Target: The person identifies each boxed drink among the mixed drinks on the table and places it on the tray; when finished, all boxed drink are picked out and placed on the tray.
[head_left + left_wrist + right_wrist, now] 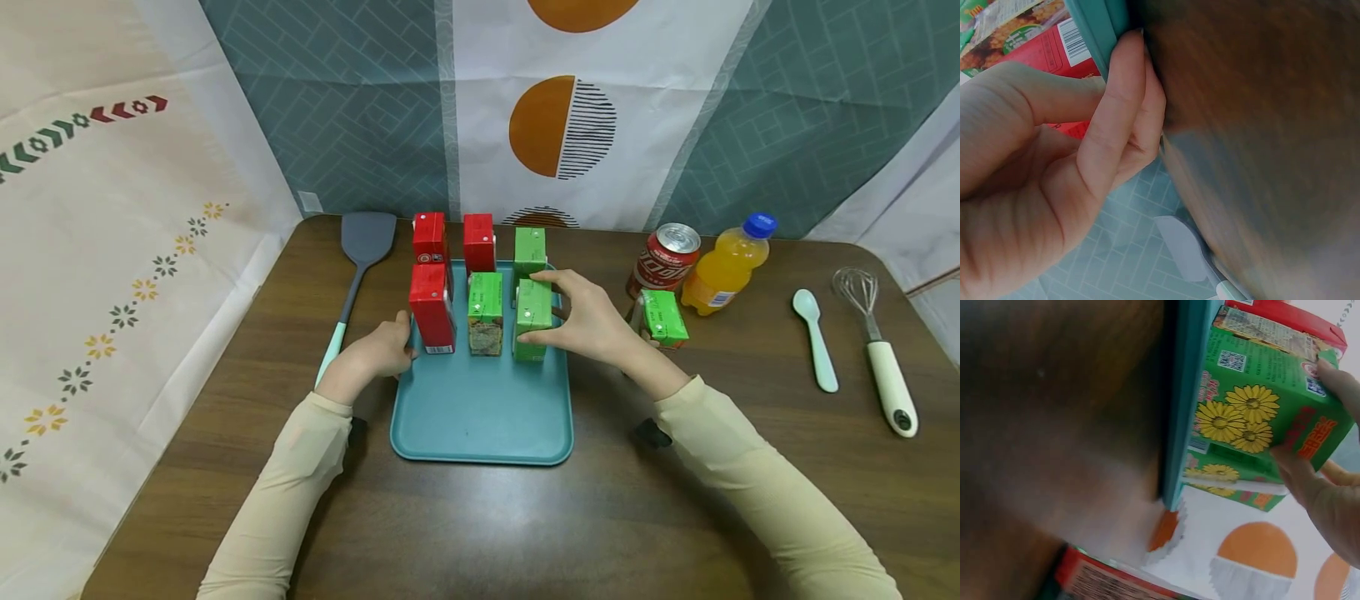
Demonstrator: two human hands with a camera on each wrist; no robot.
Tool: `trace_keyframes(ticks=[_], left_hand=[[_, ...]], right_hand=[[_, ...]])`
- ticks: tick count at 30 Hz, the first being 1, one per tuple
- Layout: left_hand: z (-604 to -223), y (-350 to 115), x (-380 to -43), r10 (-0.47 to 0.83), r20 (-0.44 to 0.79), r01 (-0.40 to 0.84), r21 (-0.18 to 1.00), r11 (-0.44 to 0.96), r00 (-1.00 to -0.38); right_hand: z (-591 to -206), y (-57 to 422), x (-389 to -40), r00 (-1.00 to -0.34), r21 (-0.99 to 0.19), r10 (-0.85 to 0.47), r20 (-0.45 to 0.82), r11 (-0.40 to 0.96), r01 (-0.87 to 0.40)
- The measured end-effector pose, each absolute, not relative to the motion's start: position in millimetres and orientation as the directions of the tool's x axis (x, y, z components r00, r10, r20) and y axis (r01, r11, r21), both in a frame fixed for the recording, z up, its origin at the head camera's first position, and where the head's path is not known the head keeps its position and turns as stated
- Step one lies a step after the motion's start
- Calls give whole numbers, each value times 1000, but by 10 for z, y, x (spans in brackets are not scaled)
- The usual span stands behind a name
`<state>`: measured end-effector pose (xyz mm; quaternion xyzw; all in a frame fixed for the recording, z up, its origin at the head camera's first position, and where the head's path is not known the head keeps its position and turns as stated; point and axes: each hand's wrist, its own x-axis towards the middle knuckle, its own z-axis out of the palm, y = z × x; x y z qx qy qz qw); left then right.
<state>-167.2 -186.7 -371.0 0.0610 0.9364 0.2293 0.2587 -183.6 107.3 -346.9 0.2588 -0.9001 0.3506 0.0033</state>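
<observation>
A teal tray [480, 417] lies on the table with red and green drink cartons standing in two rows at its far half. With thumb and fingers my right hand [581, 321] grips the front right green carton [534, 310], which has yellow flowers on its side in the right wrist view. Behind it stands another green carton [529, 250]. At the tray's left edge, my left hand [378, 346] pinches the rim, fingertips against its outer side in the left wrist view. The nearest carton to it is red [431, 308]; another green carton [485, 312] stands in the front middle.
Right of the tray are a tilted green carton [663, 318], a red soda can [666, 258] and an orange drink bottle [727, 267]. Farther right lie a small spoon [816, 337] and a whisk [881, 358]. A grey spatula [365, 242] lies left of the tray.
</observation>
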Motion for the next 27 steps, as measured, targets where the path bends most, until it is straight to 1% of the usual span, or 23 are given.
trace_keyframes(ticks=[3,6,9,17,27], left_hand=[[-3713,-1859,-1670,228,-460,-7,455,891,-858],[-3707,-1849,-1667,231,-461,-5,455,890,-857],[-3700,-1842,-1662,232,-459,-5,459,888,-858],[-3700,-1843,-1644,226,-450,-9,463,886,-864],[-3697,-1860,-1652,230,-448,-5,464,886,-864]], right_hand=[[-3451,1070,-1819,-848,-616,-506,159,620,-486],[-3422,1104,-1780,-821,-578,-553,144,627,-523],[-3377,1181,-1724,-812,-534,-565,145,647,-545],[-3250,1527,-1585,-820,-449,-543,183,695,-561],[-3189,2022,-1524,-833,-430,-500,235,715,-551]])
